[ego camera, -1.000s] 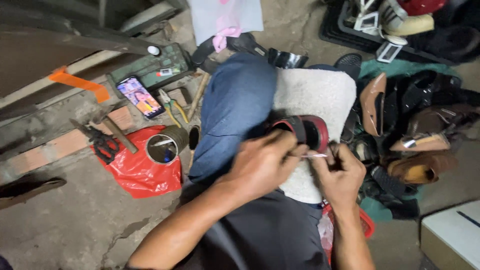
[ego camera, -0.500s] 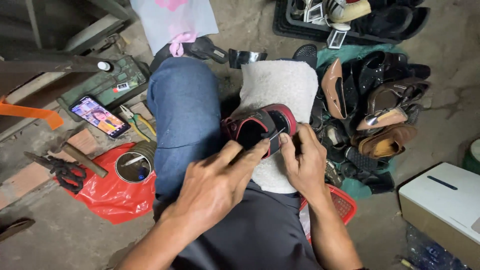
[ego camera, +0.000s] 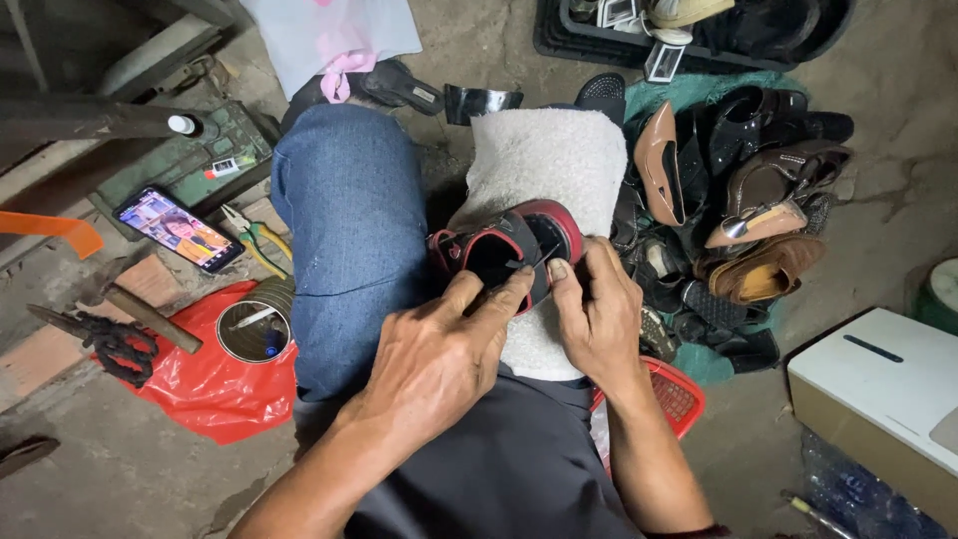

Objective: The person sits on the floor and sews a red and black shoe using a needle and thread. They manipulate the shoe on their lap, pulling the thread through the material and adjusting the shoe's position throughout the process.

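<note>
On the white fleecy cloth [ego camera: 539, 160] draped over the person's right knee, both hands are locked in on a small red-and-black shoe [ego camera: 509, 250]. The left hand [ego camera: 434, 364] has its fingers [ego camera: 489, 294] curled closed on the shoe's near rim, thumb and forefinger pinching at the black opening. The right hand [ego camera: 599, 314] clamps the other side, thumb [ego camera: 561, 284] pressed flat on the edge, fingers wrapped round the toe end. Something thin and pale sits between the two thumbs; what it is, I cannot tell.

Out from there: the left knee in blue denim [ego camera: 344, 230], and below it on the floor a red plastic bag [ego camera: 200, 384] carrying a round open tin [ego camera: 249, 329] with a thin metal piece lying inside. Beside the bag, dark scissors [ego camera: 105, 344] and a hammer [ego camera: 150, 317]. Further out, a lit phone [ego camera: 178, 228] and yellow-handled pliers [ego camera: 254, 240].

On the right side, a heap of shoes [ego camera: 748, 200], brown, tan and black, lies piled on a green cloth [ego camera: 689, 95]. A black tray [ego camera: 699, 30] at the top holds more footwear. A red mesh basket [ego camera: 679, 394] peeks from under the right forearm, contents hidden. A white box [ego camera: 878, 389] sits closed at the right edge.
</note>
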